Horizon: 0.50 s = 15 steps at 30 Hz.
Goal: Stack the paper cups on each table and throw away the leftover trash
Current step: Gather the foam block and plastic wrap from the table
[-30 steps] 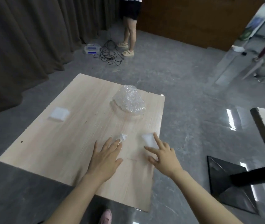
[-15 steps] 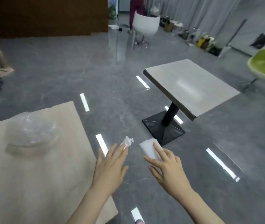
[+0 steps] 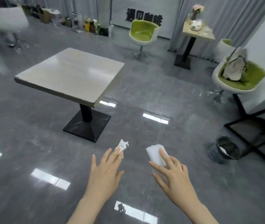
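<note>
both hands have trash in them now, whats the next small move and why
Probably carry both pieces right toward the mesh bin on the floor. The left hand pinches a crumpled scrap, the right hand holds a white foam piece, and the bin isn't under either.

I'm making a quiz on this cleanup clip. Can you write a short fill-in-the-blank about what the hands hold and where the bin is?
1. The left hand pinches a crumpled white ____ scrap.
2. The right hand holds a white ____ block.
3. The dark mesh bin stands on the floor to the person's ____.
4. The seats of the white chairs are ____.

Missing words: paper; foam; right; green
</note>
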### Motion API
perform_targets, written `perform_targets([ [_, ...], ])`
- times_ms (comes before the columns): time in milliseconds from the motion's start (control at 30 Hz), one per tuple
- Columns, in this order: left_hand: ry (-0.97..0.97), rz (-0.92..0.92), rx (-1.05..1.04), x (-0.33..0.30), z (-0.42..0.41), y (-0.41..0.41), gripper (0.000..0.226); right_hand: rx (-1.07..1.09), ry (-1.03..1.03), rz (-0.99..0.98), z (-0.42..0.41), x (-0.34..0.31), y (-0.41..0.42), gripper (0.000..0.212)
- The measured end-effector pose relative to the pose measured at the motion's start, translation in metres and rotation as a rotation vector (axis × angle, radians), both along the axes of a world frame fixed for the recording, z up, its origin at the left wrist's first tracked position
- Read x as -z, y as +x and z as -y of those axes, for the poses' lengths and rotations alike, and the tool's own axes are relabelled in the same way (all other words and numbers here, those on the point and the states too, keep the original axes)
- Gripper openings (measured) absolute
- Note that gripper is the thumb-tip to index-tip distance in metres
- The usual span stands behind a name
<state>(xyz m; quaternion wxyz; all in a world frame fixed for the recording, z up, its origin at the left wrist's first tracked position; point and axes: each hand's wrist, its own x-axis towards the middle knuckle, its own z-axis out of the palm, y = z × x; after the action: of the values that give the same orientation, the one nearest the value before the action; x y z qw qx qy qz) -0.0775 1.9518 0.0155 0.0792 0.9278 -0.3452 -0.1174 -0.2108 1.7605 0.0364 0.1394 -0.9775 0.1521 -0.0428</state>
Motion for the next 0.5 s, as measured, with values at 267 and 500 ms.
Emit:
perform_targets([
  [267, -0.009, -0.02, 0.259, -0.001, 0.193, -0.033, 0.064, 0.287, -0.014, 0.01, 0.15, 0.003, -0.09, 0.04],
  [500, -0.011, -0.028, 0.489, 0.016, 0.349, -0.055, 0.062, 0.564, -0.036, 0.02, 0.259, 0.011, -0.155, 0.041],
])
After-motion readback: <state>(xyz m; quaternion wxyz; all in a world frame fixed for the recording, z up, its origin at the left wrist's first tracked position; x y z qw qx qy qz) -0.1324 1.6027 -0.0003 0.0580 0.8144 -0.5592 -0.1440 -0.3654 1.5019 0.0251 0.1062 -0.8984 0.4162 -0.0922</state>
